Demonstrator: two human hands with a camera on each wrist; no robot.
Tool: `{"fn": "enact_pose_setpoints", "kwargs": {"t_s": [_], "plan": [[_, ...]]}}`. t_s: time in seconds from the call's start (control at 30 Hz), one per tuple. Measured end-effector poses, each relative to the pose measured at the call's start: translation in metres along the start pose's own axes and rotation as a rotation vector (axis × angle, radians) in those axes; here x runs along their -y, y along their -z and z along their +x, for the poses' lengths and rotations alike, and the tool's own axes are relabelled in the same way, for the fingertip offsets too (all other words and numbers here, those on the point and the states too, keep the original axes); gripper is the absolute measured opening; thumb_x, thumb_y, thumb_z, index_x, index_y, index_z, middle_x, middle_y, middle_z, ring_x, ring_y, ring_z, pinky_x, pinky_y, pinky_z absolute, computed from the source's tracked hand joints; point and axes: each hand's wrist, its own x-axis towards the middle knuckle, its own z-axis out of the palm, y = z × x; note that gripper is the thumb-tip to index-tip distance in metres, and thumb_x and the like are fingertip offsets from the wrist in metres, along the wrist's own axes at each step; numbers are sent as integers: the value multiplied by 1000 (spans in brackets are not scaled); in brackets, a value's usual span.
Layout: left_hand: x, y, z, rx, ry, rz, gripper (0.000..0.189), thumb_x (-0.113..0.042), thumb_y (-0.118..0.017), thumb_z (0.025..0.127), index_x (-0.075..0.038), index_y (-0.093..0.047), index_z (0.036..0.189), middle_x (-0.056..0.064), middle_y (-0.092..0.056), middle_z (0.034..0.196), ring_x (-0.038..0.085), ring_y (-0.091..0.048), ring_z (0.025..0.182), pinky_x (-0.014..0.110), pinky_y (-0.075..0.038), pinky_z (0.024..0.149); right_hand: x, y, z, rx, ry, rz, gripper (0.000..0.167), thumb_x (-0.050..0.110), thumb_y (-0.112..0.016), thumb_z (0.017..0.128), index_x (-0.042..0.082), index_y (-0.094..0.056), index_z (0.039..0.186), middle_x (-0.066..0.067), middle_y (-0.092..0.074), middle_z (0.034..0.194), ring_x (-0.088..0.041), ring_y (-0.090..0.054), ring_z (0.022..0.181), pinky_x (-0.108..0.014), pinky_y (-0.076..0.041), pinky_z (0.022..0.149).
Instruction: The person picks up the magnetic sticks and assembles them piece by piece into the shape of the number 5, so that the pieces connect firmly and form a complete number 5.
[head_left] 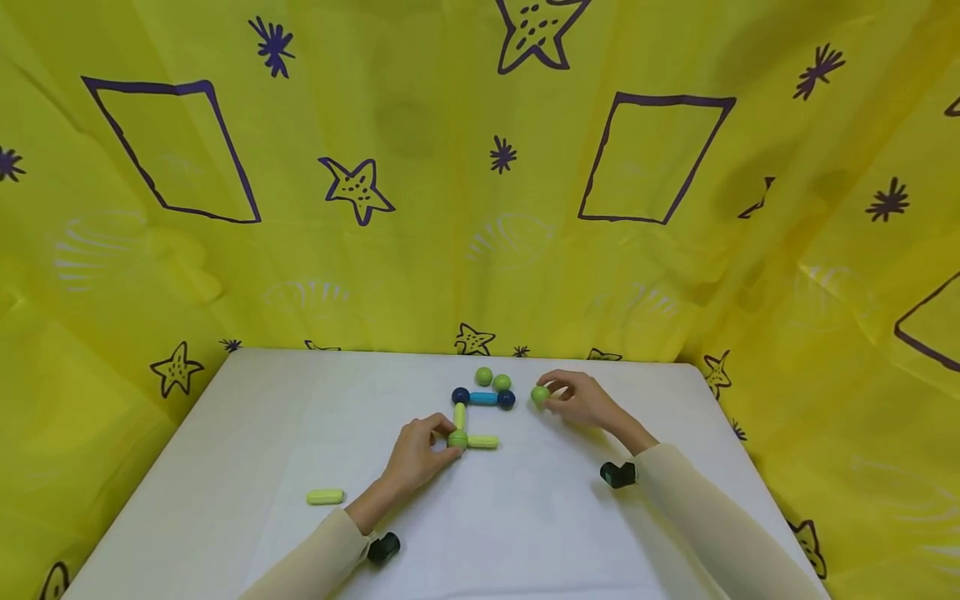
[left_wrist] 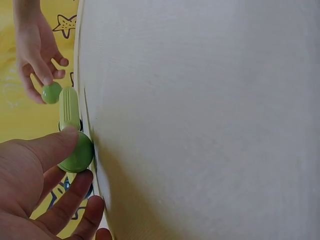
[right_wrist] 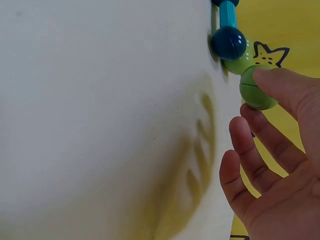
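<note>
My left hand (head_left: pixel 417 452) pinches a green ball (left_wrist: pixel 80 156) between thumb and fingers. This ball is the corner of a joined piece: one yellow-green rod (head_left: pixel 483 442) points right from it, another (head_left: pixel 460 415) runs back to a dark blue ball (head_left: pixel 461 396). From there a blue rod (head_left: pixel 483 399) leads right to a second dark blue ball (right_wrist: pixel 230 43). My right hand (head_left: pixel 585 402) holds another green ball (right_wrist: pixel 256 90) by thumb and fingertips, a little right of that blue end; its other fingers are spread.
Two loose green balls, one at the left (head_left: pixel 483 376) and one at the right (head_left: pixel 502 382), lie behind the blue rod. A loose yellow-green rod (head_left: pixel 325 497) lies at the front left of the white table (head_left: pixel 555 533). A yellow patterned curtain (head_left: pixel 420 275) surrounds the table's back and sides.
</note>
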Motion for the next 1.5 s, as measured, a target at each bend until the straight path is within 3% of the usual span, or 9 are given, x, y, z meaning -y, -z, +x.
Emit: {"fn": "enact_pose_setpoints", "kwargs": {"t_s": [0.33, 0.57, 1.0, 1.23, 1.5], "plan": [[3, -1, 1, 13, 27, -8, 23, -17, -87, 84, -15, -72, 101, -6, -71, 95, 16, -58, 89, 35, -47, 81, 1, -1, -26, 23, 26, -6, 30, 13, -78, 92, 12, -71, 121, -13, -73, 113, -18, -68, 83, -33, -55, 70], [2, -1, 1, 23, 34, -25, 23, -16, -87, 83, -15, -72, 100, -7, -71, 94, 18, -57, 88, 34, -45, 80, 4, -8, -36, 27, 8, 54, 29, 11, -78, 91, 11, -71, 119, -13, -73, 110, -19, -69, 83, -31, -55, 69], [2, 0, 3, 26, 38, -19, 22, -16, -88, 82, -14, -73, 98, -6, -71, 91, 18, -55, 84, 34, -43, 78, 14, -39, -43, -2, 17, 64, 28, 17, -80, 90, 17, -71, 116, -2, -73, 105, -15, -65, 82, -29, -52, 71], [3, 2, 5, 34, 38, -29, 23, -16, -88, 82, -15, -73, 98, -8, -71, 91, 17, -55, 83, 31, -44, 76, 24, -60, -43, -37, 37, 63, 28, 14, -79, 91, 13, -70, 118, -5, -74, 105, -12, -62, 79, -27, -50, 68], [5, 2, 6, 34, 34, -37, 23, -16, -89, 81, -14, -73, 98, -7, -71, 89, 18, -55, 82, 30, -44, 74, 31, -75, -41, -58, 10, 38, 26, 14, -78, 92, 17, -70, 117, -3, -73, 105, -12, -59, 77, -25, -48, 68]]}}
